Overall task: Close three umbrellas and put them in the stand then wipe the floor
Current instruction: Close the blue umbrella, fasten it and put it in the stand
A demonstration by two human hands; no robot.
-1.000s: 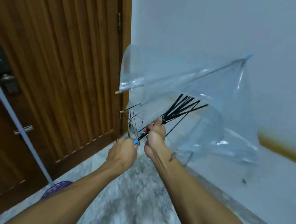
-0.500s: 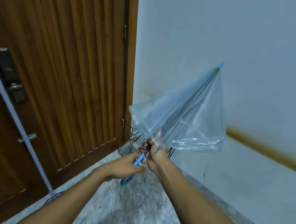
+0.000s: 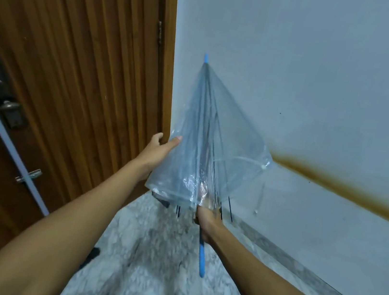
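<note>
A clear plastic umbrella with black ribs is folded into a loose cone, its blue tip pointing up toward the corner of the wall. My right hand grips the shaft just below the canopy, and the blue handle sticks down past my wrist. My left hand lies with straight fingers against the canopy's left side. The umbrella stand is hidden behind the canopy.
A brown wooden door with a dark lock fills the left. A grey mop pole leans across it. The white wall at right carries a brown stain. Grey marbled floor lies below.
The canopy has collapsed from half open to a narrow cone and now points upward. My left hand let go of the handle end and rose to the canopy's side.
</note>
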